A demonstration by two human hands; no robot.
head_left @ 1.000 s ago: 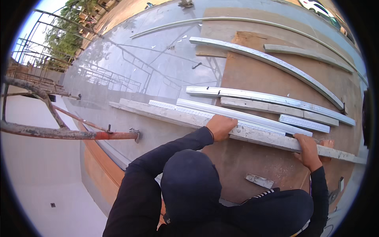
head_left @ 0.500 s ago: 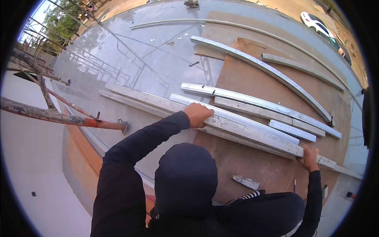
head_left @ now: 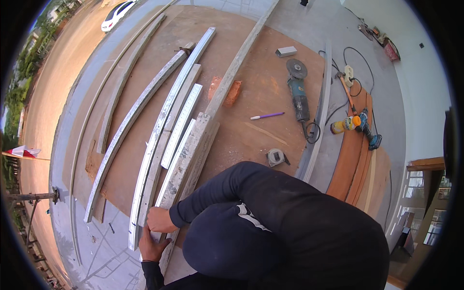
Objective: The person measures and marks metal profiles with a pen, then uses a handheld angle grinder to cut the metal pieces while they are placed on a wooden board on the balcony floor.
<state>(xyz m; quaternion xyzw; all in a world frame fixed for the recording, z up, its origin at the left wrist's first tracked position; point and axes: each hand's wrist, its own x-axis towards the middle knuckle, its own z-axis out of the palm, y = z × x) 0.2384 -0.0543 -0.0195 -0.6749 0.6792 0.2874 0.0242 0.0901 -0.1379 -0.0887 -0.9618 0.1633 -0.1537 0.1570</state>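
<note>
My left hand curls round the near end of a narrow silvery metal channel, its thumb stretched across. Just beyond it my right hand is closed over the same stretch; whatever its fingers hold is hidden under them. The channel lies along a cement-stained timber, with another timber close on its right. On the left are a short perforated metal channel and a longer metal channel.
Farther left lie a curved metal channel and a thin timber. To the right are an angle grinder, a purple marker, a tape measure, a drill and a bottle. A red brick sits under a long timber.
My view has swung right, bringing the grinder and tape measure in. My hands, formerly far apart along the timber, are now close together near the metal channel's end.
</note>
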